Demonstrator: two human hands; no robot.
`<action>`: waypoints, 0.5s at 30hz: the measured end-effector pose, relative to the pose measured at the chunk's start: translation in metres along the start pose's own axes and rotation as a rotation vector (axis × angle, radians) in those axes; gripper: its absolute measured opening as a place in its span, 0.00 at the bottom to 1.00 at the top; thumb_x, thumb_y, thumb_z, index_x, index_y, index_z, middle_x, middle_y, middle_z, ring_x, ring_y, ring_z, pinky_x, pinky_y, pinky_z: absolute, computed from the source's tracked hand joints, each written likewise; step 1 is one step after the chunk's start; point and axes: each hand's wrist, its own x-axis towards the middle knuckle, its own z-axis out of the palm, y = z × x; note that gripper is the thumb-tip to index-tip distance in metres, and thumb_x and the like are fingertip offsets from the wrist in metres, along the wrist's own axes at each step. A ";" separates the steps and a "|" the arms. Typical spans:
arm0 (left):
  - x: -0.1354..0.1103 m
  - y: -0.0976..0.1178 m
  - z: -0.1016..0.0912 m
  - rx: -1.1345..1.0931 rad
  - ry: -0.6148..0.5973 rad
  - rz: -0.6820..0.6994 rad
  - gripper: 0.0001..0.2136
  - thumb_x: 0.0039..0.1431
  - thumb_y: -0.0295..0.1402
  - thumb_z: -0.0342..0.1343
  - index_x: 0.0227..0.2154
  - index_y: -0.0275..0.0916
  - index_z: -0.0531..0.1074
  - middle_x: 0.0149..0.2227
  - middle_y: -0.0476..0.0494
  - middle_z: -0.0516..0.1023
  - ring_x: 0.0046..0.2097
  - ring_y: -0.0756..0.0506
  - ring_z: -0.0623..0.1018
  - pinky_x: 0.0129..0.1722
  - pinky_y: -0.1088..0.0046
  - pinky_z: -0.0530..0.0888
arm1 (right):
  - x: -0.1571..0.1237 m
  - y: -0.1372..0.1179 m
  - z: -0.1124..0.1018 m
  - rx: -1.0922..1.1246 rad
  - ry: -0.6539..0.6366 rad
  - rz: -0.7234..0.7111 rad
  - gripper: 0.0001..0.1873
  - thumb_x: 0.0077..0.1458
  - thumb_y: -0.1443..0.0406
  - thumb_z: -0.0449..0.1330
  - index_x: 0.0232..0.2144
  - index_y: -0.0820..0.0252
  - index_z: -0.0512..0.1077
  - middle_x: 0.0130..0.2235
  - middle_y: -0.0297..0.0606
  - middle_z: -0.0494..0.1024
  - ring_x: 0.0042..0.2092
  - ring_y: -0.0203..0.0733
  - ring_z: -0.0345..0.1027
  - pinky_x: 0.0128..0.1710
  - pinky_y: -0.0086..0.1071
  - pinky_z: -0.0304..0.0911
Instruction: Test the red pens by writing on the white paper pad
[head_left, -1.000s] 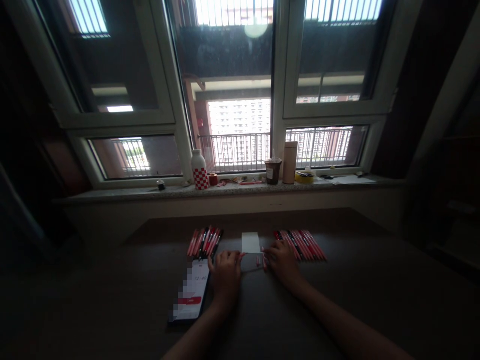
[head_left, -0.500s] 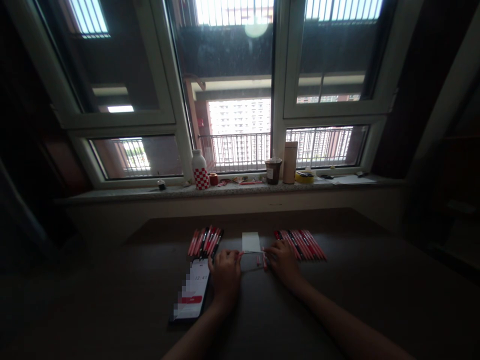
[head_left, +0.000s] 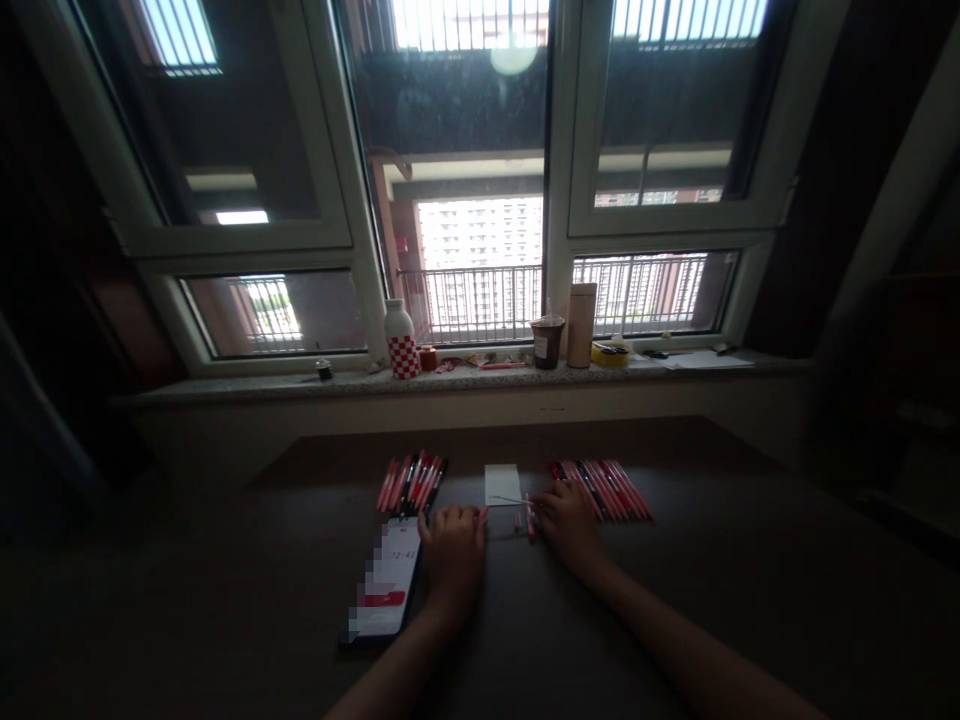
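Note:
My right hand (head_left: 566,520) is closed on a thin, pale pen refill (head_left: 510,499) that points left over a white paper pad (head_left: 501,480). My left hand (head_left: 454,550) pinches a small pink pen part (head_left: 481,516); most of it is hidden by the fingers. Between the hands, a short pink piece (head_left: 517,521) and a longer pink pen barrel (head_left: 531,520) lie on the table, close to the right fingertips. A row of red, pink and black pens (head_left: 611,490) lies just beyond the right hand. Another group of such pens (head_left: 411,484) is beyond the left hand.
A phone (head_left: 386,580) with a lit screen lies left of my left wrist on the dark table (head_left: 570,650). On the windowsill stand a checkered bottle (head_left: 401,340), a drink cup (head_left: 547,343), a tan cylinder (head_left: 580,325) and a yellow tape roll (head_left: 610,355).
The refill's left end has come away from the left hand and now points freely over the pad. Both hands have otherwise barely moved.

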 end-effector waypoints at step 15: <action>0.006 -0.001 0.008 0.080 -0.009 -0.023 0.12 0.60 0.36 0.47 0.41 0.40 0.72 0.39 0.42 0.77 0.46 0.40 0.71 0.59 0.47 0.51 | 0.001 -0.003 -0.003 -0.022 -0.016 0.010 0.08 0.56 0.66 0.58 0.35 0.54 0.78 0.36 0.40 0.74 0.43 0.47 0.61 0.44 0.38 0.55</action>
